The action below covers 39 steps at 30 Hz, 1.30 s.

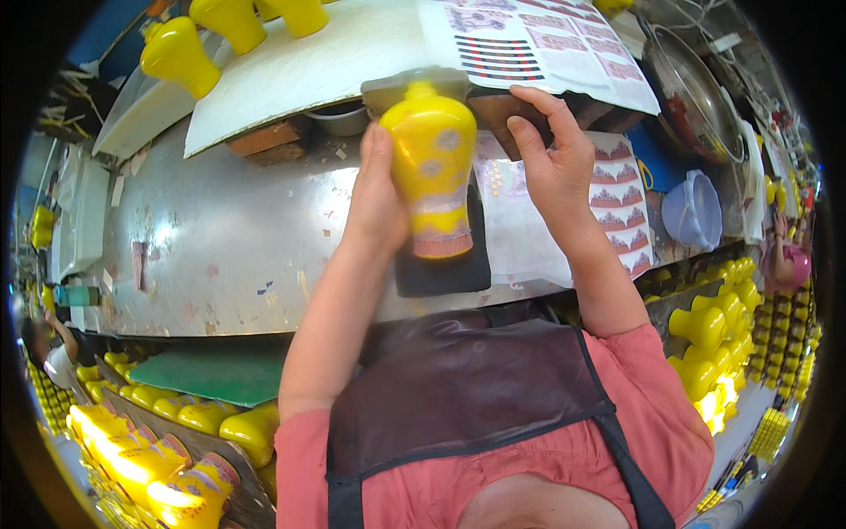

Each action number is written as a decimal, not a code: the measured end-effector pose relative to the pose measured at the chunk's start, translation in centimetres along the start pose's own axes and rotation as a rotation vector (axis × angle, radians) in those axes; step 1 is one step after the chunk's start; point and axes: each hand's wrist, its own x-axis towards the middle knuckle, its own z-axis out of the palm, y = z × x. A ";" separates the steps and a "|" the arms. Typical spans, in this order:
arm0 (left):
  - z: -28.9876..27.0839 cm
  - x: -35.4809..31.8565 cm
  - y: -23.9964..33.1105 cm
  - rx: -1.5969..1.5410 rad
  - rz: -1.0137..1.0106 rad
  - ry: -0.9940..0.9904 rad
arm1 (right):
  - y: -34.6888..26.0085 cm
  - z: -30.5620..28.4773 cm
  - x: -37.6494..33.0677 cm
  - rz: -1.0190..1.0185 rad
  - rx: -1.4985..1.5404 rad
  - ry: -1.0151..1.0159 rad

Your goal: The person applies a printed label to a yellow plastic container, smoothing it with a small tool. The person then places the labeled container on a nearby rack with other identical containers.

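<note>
Fingers of the left hand (377, 198) lie pressed together, flat against the left side of a yellow vase (432, 167), the forearm rising from below. Right hand (551, 159) curls its fingers, slightly spread, just beside the vase's right shoulder; whether they touch it I cannot tell. Under the vase lies a black pad (441, 269). Beyond the fingertips sits a white board (300, 66) with a printed sheet (538, 44); decal sheets (621, 207) lie right of the right hand.
</note>
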 end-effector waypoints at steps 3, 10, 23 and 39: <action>0.3 -0.8 -0.2 0.220 0.070 0.128 | 0.6 -0.8 -1.0 0.250 0.233 -0.056; 0.2 0.5 -0.2 -0.048 -0.124 0.110 | 1.6 -1.5 -3.5 0.733 0.458 -0.358; -0.8 1.6 -0.6 -0.110 -0.142 0.163 | -1.9 -1.4 -6.4 0.419 0.084 -0.746; -2.1 2.7 -1.0 -0.199 -0.237 0.054 | -1.5 -1.9 -6.0 0.389 0.117 -0.817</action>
